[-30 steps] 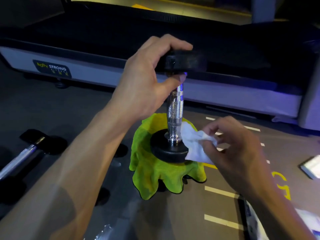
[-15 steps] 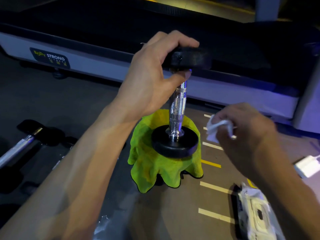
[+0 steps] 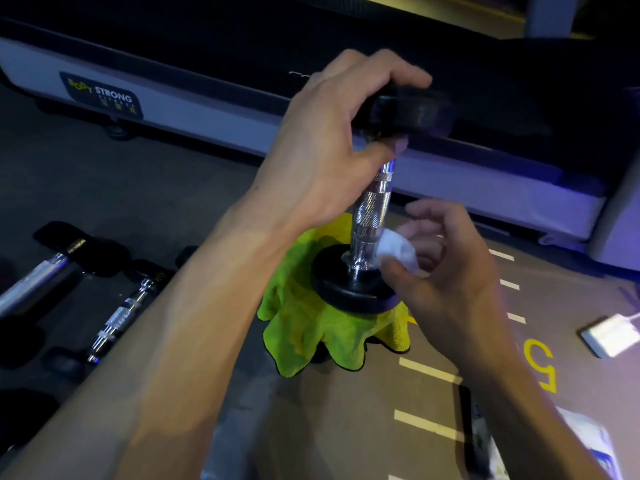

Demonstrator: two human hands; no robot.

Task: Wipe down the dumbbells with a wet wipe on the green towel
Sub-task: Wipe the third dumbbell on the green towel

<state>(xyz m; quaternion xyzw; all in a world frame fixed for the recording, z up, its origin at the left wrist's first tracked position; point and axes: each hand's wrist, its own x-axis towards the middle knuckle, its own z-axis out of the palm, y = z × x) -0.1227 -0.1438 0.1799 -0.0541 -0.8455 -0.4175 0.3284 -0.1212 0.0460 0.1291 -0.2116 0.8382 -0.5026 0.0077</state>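
A dumbbell (image 3: 372,209) with a chrome knurled handle and black end plates stands upright on the crumpled green towel (image 3: 308,327) on the floor. My left hand (image 3: 332,147) grips its top plate, fingers over the rim and thumb under it. My right hand (image 3: 446,271) pinches a bunched white wet wipe (image 3: 398,252) and holds it against the lower end of the handle, just above the bottom plate.
More dumbbell bars (image 3: 121,317) lie in a dark case at the left. A treadmill base (image 3: 194,105) runs across the back. A wet-wipe pack (image 3: 588,445) lies on the floor at the lower right, and a white adapter (image 3: 606,336) at the right.
My right hand lifted the wipe away from the dumbbell to the right, then brought it back against the base of the handle. My left hand kept its grip on the top plate.
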